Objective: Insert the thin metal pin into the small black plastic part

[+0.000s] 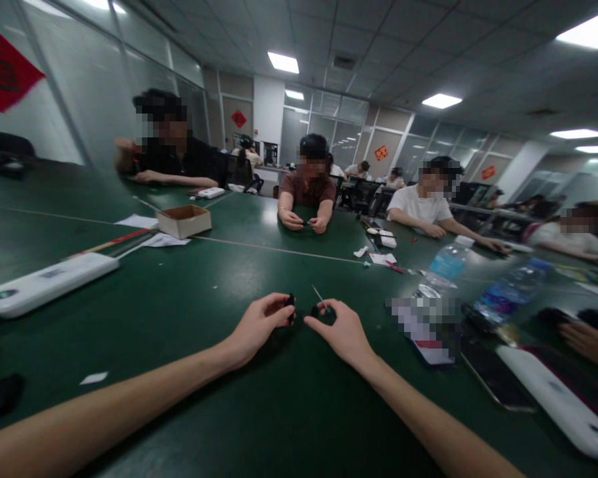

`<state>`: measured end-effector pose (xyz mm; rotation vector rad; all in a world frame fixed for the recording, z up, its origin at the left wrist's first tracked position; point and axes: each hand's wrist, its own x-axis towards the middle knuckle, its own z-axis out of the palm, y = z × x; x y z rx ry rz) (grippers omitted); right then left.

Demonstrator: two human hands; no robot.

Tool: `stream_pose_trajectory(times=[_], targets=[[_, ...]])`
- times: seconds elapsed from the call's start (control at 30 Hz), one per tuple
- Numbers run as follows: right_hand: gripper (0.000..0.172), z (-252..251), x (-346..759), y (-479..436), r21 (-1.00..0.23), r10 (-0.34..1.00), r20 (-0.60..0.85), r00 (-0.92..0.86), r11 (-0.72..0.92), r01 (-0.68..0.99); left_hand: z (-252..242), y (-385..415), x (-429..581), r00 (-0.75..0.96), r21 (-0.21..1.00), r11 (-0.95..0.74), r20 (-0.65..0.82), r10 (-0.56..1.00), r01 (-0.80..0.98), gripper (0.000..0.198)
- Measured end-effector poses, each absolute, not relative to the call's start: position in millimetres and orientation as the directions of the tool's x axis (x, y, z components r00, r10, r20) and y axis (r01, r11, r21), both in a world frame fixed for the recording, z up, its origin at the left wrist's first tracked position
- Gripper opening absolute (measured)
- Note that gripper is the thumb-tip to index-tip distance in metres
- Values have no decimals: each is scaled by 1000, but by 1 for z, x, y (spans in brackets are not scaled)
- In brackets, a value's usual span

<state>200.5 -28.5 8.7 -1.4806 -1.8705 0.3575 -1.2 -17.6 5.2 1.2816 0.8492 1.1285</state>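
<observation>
My left hand point(262, 325) is above the dark green table point(219, 405), just left of the middle. Its thumb and fingers pinch a small black piece point(292, 307), whose exact kind is too small to tell. A short gap separates it from my right hand point(346, 330), whose fingers are curled around a thin metal rod point(320, 297). The rod's tip points up and to the left. Something small and dark shows between the right thumb and fingers by the rod; whether it is part of the rod cannot be made out.
An open cardboard box point(184, 222) and a long white device point(50, 282) lie to the left. Water bottles point(446, 265), a phone point(498, 372) and another white device point(558, 398) are at right. Several people sit around the table; a co-worker's hand point(591, 342) rests far right.
</observation>
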Motion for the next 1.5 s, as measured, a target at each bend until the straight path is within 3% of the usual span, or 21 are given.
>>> stream_pose_trajectory(times=[0.1, 0.37, 0.67, 0.9, 1.5], targets=[[43, 4, 199, -16, -567, 945, 315, -84, 258, 782, 5, -17, -1, 269, 983, -55, 102, 958, -177, 37], [19, 10, 199, -16, -582, 945, 310, -108, 279, 764, 5, -18, -1, 263, 981, -41, 91, 960, -190, 37], [23, 16, 198, -34, -804, 930, 279, -241, 363, 471, 11, -22, -3, 374, 988, -110, 143, 916, -107, 34], [24, 10, 190, -35, -843, 945, 250, -210, 319, 434, 15, -21, -4, 493, 987, -144, 162, 855, -75, 28], [30, 9, 190, -40, -860, 956, 207, -206, 278, 427, 18, -22, -4, 607, 988, -153, 131, 784, -16, 30]])
